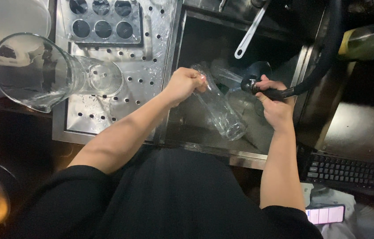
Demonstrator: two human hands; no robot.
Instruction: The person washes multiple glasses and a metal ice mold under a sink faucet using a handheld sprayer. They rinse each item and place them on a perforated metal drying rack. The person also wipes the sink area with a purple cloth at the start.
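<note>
- Glass [218,107], a tall clear one, is lying tilted over the sink [195,48], its mouth pointing down toward the person and its base up by the left hand.
- Left hand [184,84] is gripping the glass near its base, fingers wrapped round it, the forearm reaching in across the edge of the drainboard [160,48].
- Right hand [275,106] is closing tight around the black sprayer [257,87], whose head is sitting just beside the upper part of the glass.
- Hose [324,53], black and thick, is curving up and away from the sprayer toward the top right.
- More glassware is lying in the sink behind the held glass; it is too dim to count the pieces.
- Utensil [249,33], long and pale with a hole in its handle end, is leaning into the far side of the sink.
- Drainboard is showing wet perforated steel, with a rack [103,20] of round holes sitting at its far end.
- Pitcher [41,71], large and clear, is lying on its side at the drainboard's left edge, its mouth facing left and toward the camera.
- Keyboard [350,170] is sitting at the lower right, well apart from the sink, with a lit phone [325,214] nearer the person.
- Bottle [370,42], greenish, is lying at the upper right.
</note>
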